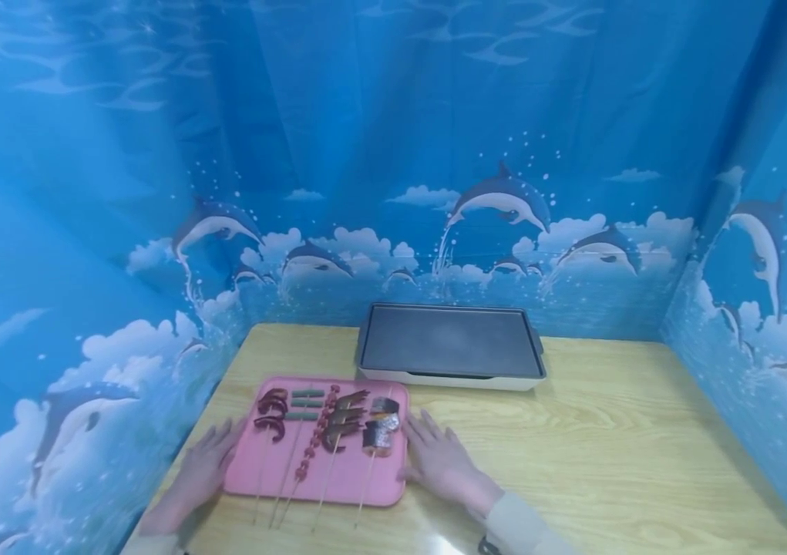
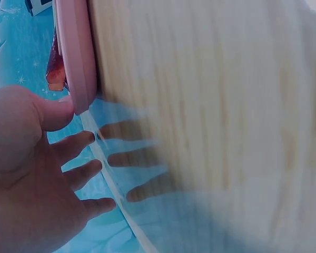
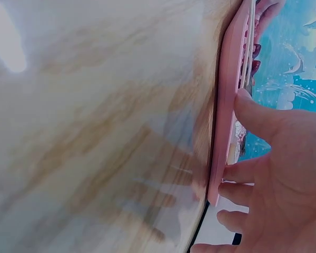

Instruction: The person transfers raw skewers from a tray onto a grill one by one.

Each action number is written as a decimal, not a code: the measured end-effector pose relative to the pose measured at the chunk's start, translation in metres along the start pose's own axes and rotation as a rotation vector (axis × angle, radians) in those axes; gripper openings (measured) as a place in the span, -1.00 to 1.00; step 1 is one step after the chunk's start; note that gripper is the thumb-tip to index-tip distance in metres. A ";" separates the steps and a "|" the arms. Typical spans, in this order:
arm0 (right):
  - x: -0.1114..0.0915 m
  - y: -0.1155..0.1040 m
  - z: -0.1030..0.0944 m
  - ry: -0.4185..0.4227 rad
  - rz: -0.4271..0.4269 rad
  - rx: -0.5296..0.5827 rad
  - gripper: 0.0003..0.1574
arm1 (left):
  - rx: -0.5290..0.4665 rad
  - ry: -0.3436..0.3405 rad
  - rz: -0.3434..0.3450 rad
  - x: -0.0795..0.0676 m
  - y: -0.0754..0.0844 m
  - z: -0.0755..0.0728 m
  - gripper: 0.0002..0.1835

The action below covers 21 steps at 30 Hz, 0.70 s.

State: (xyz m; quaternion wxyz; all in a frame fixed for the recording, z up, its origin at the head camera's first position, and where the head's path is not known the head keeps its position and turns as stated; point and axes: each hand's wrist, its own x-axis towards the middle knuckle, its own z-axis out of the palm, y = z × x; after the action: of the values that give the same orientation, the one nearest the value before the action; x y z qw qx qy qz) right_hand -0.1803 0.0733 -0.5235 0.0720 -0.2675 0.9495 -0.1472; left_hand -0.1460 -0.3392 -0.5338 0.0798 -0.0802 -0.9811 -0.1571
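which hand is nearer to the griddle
Right. The right hand, beside the pink tray, is in front of the griddle; the left hand, on the tray's other side, is farther off, front left.

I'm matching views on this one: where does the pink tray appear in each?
Head: pink tray lower left of centre, between the left hand and the right hand.
Left wrist: pink tray edge-on at the top, left of centre.
Right wrist: pink tray edge-on, right of centre, running down from the top.
Shared landmark: the blue backdrop, in all three.
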 end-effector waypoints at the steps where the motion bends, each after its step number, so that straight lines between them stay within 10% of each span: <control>1: -0.001 0.001 0.000 -0.001 0.000 -0.001 0.09 | 0.000 0.002 0.002 0.000 0.001 0.000 -0.52; 21: -0.017 0.031 -0.005 -0.015 -0.029 -0.005 0.08 | -0.038 -0.079 -0.039 0.000 0.025 0.004 -0.45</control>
State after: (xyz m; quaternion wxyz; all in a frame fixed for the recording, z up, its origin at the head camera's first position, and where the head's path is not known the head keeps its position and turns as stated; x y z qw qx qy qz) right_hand -0.1820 0.1085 -0.5277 0.0761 -0.2825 0.9454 -0.1439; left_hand -0.1419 -0.3150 -0.5301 0.0362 -0.0690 -0.9817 -0.1738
